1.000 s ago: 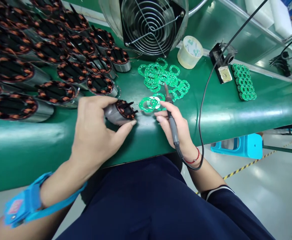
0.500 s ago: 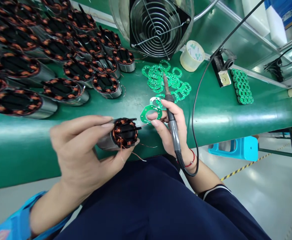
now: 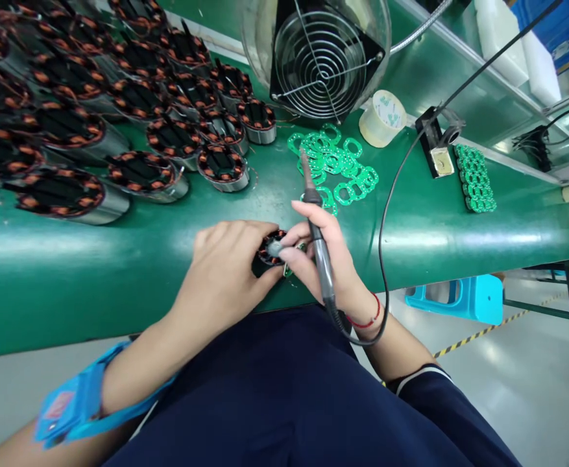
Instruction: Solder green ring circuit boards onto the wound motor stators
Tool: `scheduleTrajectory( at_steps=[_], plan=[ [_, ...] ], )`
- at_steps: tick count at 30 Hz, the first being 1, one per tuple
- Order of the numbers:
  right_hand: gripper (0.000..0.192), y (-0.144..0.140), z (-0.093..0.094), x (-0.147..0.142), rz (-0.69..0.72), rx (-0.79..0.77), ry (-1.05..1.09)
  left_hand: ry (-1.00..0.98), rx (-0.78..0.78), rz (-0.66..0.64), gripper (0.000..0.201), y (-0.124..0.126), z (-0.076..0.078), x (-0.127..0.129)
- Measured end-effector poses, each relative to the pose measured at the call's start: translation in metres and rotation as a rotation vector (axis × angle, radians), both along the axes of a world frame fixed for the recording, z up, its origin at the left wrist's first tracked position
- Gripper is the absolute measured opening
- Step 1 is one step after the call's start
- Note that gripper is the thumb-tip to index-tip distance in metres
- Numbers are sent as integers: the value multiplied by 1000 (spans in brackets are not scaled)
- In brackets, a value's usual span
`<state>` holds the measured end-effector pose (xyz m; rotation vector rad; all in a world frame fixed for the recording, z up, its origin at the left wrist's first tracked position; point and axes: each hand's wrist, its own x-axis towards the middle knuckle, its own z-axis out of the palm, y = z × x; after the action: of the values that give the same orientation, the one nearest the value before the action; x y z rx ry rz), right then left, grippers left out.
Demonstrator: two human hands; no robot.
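Note:
My left hand (image 3: pixel 220 279) grips a motor stator (image 3: pixel 268 251) with copper windings near the front edge of the green bench (image 3: pixel 119 259). My right hand (image 3: pixel 326 263) carries a soldering iron (image 3: pixel 314 227), tip pointing away, and its fingertips press a green ring circuit board (image 3: pixel 300 247) against the stator's end. The board is mostly hidden by my fingers. The two hands touch at the stator. A blue strap (image 3: pixel 77 399) wraps my left wrist.
Several wound stators (image 3: pixel 148 172) crowd the bench's left half. A pile of green ring boards (image 3: pixel 335 162) lies ahead, below a wire-guarded fan (image 3: pixel 326 58). A tape roll (image 3: pixel 383 117), an iron stand (image 3: pixel 437 149) and a stack of boards (image 3: pixel 475 176) sit to the right.
My right hand picked a ring board off the bench and carried it to the stator. My left hand turned the stator and shifted right to meet it.

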<state>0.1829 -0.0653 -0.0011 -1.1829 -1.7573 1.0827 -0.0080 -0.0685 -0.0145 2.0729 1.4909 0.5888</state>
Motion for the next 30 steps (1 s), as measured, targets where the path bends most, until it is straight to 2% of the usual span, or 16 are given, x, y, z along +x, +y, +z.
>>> scheduleTrajectory(
  at_steps=[3, 6, 10, 13, 17, 20, 25, 30],
  plan=[
    [62, -12, 8, 8, -31, 104, -206, -71, -53, -132, 43, 4, -2, -17],
    [61, -22, 14, 10, -23, 42, -377, -177, -135, -244, 46, 10, -1, -35],
    [53, -25, 17, 9, -17, -29, -500, -180, -156, -175, 47, 14, 4, -35],
    [61, -20, 21, 18, 10, -46, -461, -127, -136, -154, 51, 13, 6, -26],
    [65, -7, 31, 31, 40, -66, -379, -155, -148, -206, 46, 15, 3, -26],
    [58, 3, 37, 25, 4, 67, -474, -203, -190, -223, 45, 18, 2, -25],
    [45, 10, 32, -1, -1, 283, -739, -209, -172, -114, 41, 21, 1, -4],
    [41, 7, 16, -2, -35, 331, -685, -175, -132, -85, 40, 21, 2, 6]
  ],
)
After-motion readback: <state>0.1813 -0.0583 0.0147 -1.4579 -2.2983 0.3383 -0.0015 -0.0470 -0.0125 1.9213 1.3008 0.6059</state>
